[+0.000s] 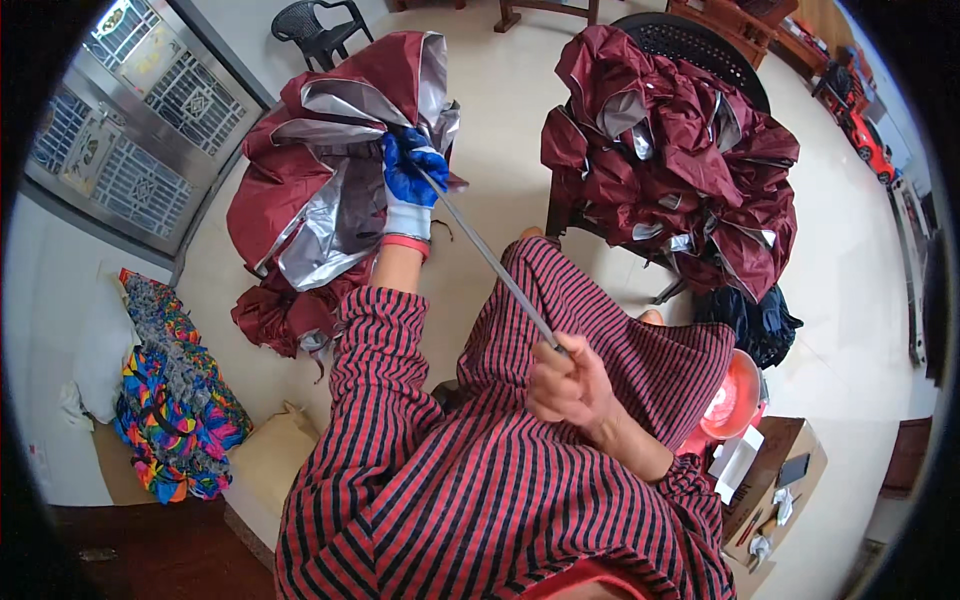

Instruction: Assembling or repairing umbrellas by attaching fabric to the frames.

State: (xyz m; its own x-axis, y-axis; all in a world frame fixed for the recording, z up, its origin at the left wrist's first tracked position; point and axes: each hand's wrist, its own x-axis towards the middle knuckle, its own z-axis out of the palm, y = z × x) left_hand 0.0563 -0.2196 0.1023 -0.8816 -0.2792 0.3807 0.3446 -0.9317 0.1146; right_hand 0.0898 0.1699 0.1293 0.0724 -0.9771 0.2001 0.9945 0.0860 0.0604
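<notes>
A half-folded umbrella with a maroon canopy (pixel 275 205) and silver lining spreads out at the upper left. My left hand (pixel 412 172), in a blue-and-white work glove, is closed at the canopy's gathered middle, around the grey metal shaft (pixel 492 262). The shaft slants down to the right across my lap. Bare and curled into a fist, my right hand (pixel 568 388) grips its near end in front of my chest. Beneath the canopy hangs more bunched maroon fabric (pixel 285 318). A heap of similar maroon and silver fabric (pixel 680 150) lies on a black chair (pixel 690 40) at the upper right.
Dark cloth (pixel 755 325) lies below the heap. To my right are a red basin (pixel 735 395) and a cardboard box (pixel 790 460) with small items on it. Colourful bundled fabric (pixel 175 390) lies at left, near a metal door (pixel 140 120). Another black chair (pixel 318 30) stands behind.
</notes>
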